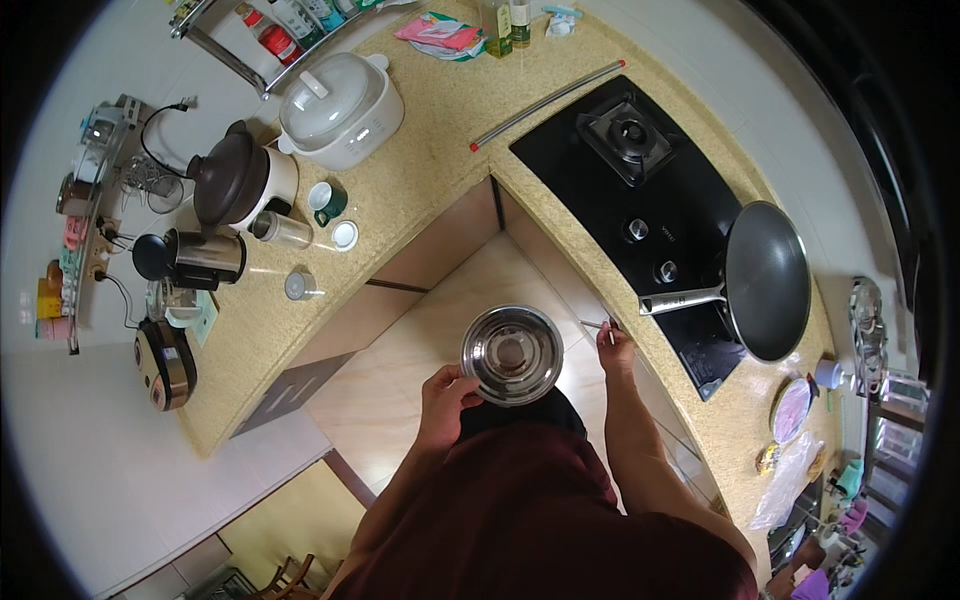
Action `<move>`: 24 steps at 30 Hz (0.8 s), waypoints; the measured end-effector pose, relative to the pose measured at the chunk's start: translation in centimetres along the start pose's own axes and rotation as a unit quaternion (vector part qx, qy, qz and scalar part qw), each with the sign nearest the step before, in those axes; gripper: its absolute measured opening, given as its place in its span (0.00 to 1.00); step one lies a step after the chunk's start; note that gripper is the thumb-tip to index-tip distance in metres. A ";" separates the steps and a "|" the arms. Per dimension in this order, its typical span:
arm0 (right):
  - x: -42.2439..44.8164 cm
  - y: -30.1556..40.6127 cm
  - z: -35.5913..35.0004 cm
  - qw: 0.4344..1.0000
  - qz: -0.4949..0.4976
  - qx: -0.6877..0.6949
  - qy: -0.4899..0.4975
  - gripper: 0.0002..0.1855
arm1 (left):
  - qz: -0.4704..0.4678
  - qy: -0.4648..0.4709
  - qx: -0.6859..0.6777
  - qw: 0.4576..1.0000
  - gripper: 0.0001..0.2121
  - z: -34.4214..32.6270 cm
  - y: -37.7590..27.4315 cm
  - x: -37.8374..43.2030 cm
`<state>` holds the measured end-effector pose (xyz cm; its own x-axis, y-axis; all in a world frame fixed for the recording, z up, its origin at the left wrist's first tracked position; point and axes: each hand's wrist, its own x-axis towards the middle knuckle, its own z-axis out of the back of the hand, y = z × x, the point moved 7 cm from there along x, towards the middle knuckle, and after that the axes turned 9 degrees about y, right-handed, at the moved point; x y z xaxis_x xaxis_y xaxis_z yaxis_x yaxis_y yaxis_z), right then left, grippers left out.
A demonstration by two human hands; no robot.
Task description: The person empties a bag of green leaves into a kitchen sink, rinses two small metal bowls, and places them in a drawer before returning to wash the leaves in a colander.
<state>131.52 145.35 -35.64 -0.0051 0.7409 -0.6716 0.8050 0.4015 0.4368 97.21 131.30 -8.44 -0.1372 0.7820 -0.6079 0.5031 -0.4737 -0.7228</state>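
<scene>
My left hand [448, 401] grips the rim of a shiny stainless steel bowl [512, 355] between thumb and fingers. The bowl is held in front of my body, its inside facing up, and I see only reflections in it. Beside the cabinet front below the hob, my right hand [615, 349] has its fingers curled around a thin metal bar [589, 323]. Whether this bar is a cabinet handle or a loose utensil cannot be told. Just right of that hand, above it on the worktop, the steel handle of a dark frying pan [769, 281] juts over the hob's edge.
The black gas hob [600, 169] is set in a yellowish stone worktop [442, 112]. A lidded white electric pot [341, 112], a green mug [327, 202], a glass jar [283, 229], a kettle [202, 256] and a rice cooker [165, 365] stand on the left. A metal rod [547, 106] lies behind the hob.
</scene>
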 end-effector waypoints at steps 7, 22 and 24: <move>-2.6 -2.1 -1.2 0.998 -0.006 0.037 -0.060 0.18 | 0.014 0.034 -0.013 0.999 0.04 -0.4 -3.1 2.1; -11.6 -16.5 0.3 0.988 -0.085 -0.028 -0.127 0.24 | 0.074 0.073 0.108 0.989 0.05 12.3 -5.7 4.3; -13.0 -20.2 -0.9 0.982 -0.144 -0.067 -0.105 0.23 | 0.075 0.076 0.105 0.989 0.04 14.2 -5.9 4.5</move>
<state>114.77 128.09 -35.14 -0.0873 0.4653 -0.8808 0.7025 0.6557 0.2767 81.48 131.83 -11.60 0.0639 0.7410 -0.6684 0.3170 -0.6502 -0.6905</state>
